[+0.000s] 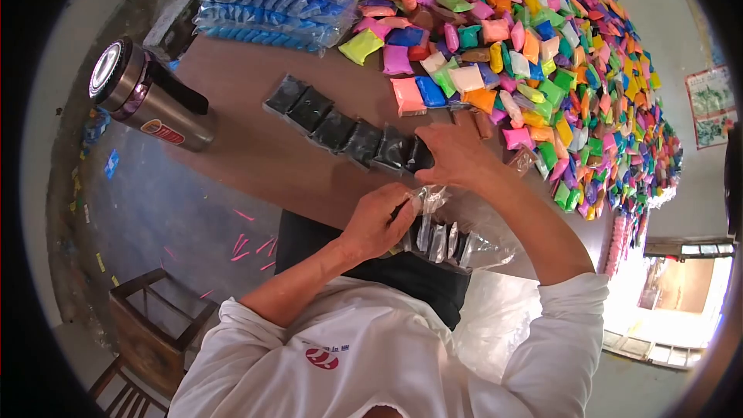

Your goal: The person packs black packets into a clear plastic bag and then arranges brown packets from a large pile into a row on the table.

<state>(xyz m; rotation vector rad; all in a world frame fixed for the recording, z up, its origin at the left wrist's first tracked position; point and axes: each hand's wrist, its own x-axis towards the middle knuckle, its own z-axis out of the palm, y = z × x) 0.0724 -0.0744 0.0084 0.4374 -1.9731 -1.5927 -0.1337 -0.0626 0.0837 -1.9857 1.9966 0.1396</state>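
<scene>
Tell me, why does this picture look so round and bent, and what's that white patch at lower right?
Head view: a fisheye lens bows the brown wooden table and leaves black corners; the bright doorway is overexposed glare; the heap of colourful small packets stays sharp.

The right hand [457,156] covers the end of the black packet row [348,135]. The coloured packet pile [542,54] is cut off by the top edge, its far packets at right too small to distinguish.

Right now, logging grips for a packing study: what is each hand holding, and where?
Left hand pinches the clear plastic bag at its open edge. Right hand rests on a black packet; grip unclear.
</scene>
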